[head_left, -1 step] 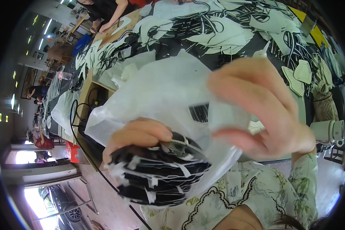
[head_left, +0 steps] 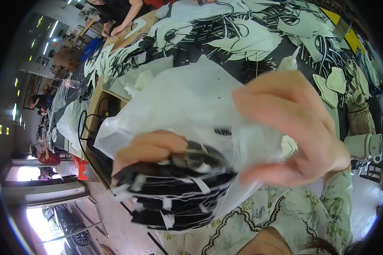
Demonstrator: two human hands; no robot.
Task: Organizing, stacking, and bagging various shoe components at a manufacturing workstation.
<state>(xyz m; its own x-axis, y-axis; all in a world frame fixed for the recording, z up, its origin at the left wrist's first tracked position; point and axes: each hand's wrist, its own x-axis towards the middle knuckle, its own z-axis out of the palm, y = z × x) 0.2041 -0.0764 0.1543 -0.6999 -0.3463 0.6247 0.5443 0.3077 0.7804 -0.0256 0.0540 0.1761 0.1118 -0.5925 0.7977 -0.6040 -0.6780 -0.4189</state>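
A thick stack of black pieces [head_left: 178, 197] with white edges and small white tabs sits in my left hand [head_left: 147, 148], whose fingers curl over its top. The stack is blurred. To its right, my right hand [head_left: 306, 123] hovers with thumb and curved fingers spread apart, smeared by motion; I see nothing gripped between them. Behind both hands spreads a translucent white plastic bag [head_left: 170, 97]. Part of a black striped piece [head_left: 222, 131] shows at the bag, between my hands.
Piles of white cut pieces with black straps [head_left: 242, 38] cover the far table. A white nozzle bottle [head_left: 288, 63] stands behind my right hand. At right are white oval pieces [head_left: 336, 80] and a pale flask [head_left: 361, 146]. A cardboard box [head_left: 98, 95] with a black cable lies left. Another person works at far left.
My right hand's thumb has dropped and the gap between thumb and fingers is wider. The stack in my left hand has shifted slightly, and the far person's hands have moved.
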